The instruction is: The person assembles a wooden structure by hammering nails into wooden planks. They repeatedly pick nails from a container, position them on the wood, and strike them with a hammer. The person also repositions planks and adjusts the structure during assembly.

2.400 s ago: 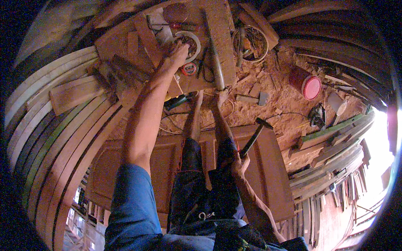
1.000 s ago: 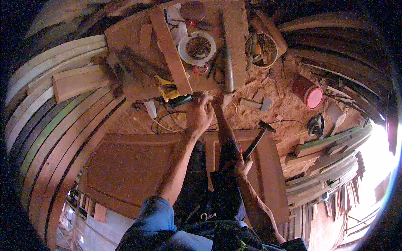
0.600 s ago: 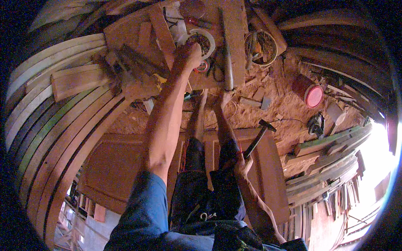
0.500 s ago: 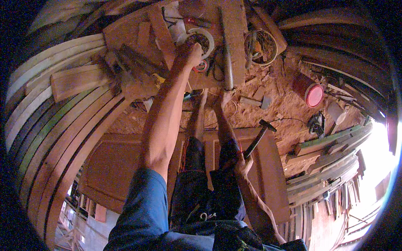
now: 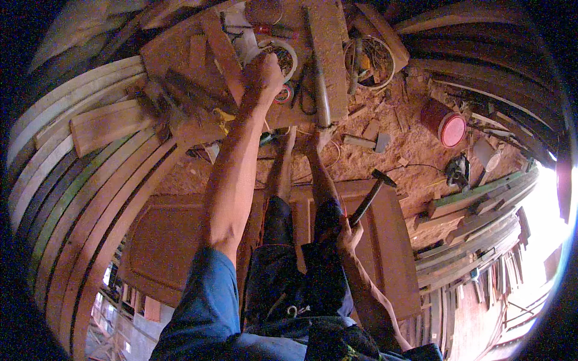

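Observation:
My left hand (image 5: 264, 75) is at the near left edge of a round white tub (image 5: 294, 61) filled with small pieces I cannot make out. Its fingers look curled closed, and whatever they hold is hidden. My right hand (image 5: 347, 234) grips the handle of a hammer (image 5: 374, 191) near my right thigh, with the dark head pointing up and away. Close to the tub lies a small round red item (image 5: 283, 94) on the wooden bench top (image 5: 205, 123).
A thick board (image 5: 328, 45) lies across the bench beside an open round bucket (image 5: 391, 78). On the dusty floor are a second hammer (image 5: 367, 142) and a red bucket (image 5: 439, 122). A panelled wooden door (image 5: 385, 246) is beneath me. Stacked planks (image 5: 108, 198) line the left.
My left hand has drawn back slightly from over the tub, toward me and to the left. My right hand keeps the hammer in nearly the same place.

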Motion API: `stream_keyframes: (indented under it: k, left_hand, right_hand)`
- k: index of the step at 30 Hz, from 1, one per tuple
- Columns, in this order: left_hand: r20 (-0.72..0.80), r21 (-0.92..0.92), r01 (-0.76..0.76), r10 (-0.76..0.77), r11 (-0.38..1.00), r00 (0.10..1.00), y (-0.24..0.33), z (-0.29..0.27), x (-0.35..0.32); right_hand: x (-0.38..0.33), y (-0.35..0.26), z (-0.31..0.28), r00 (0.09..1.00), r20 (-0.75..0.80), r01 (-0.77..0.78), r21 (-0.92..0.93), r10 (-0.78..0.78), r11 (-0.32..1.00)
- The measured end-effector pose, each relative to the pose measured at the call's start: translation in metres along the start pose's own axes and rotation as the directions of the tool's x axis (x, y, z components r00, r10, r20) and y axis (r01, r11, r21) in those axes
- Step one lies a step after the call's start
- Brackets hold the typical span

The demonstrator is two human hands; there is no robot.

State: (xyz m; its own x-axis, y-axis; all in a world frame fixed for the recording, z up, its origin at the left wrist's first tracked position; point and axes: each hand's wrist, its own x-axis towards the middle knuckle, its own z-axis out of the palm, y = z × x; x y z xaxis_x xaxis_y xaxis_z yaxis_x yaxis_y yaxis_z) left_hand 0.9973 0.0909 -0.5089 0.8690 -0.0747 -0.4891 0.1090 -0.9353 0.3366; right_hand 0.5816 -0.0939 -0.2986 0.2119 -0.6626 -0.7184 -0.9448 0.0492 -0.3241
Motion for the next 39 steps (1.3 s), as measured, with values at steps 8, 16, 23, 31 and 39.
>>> stream_keyframes:
  k: [8, 16, 23, 31, 39]
  left_hand:
    - [-0.526, -0.431, -0.078, -0.18, 0.899, 0.831, -0.006, -0.059, 0.02]
    - [-0.252, -0.111, -0.335, 0.3, 0.936, 0.92, -0.024, -0.025, 0.038]
    - [-0.404, -0.089, -0.28, 0.223, 0.956, 0.887, -0.02, 0.002, 0.046]
    - [-0.464, 0.03, -0.299, 0.278, 0.954, 0.841, -0.008, 0.009, 0.044]
    - [-0.604, -0.607, -0.221, -0.263, 0.764, 0.752, -0.005, -0.046, -0.007]
  right_hand:
    - [0.001, 0.001, -0.005, 0.997, 0.074, -0.035, 0.013, 0.034, 0.999]
    - [0.002, 0.002, -0.004, 0.998, 0.064, 0.018, 0.02, -0.019, 1.0]
    - [0.007, 0.03, -0.004, 0.996, 0.035, 0.079, -0.028, -0.078, 0.996]
    - [0.008, 0.034, -0.009, 0.997, 0.063, -0.039, -0.097, 0.045, 0.995]
    - [0.012, 0.033, -0.005, 0.998, 0.067, -0.022, 0.012, 0.021, 1.0]
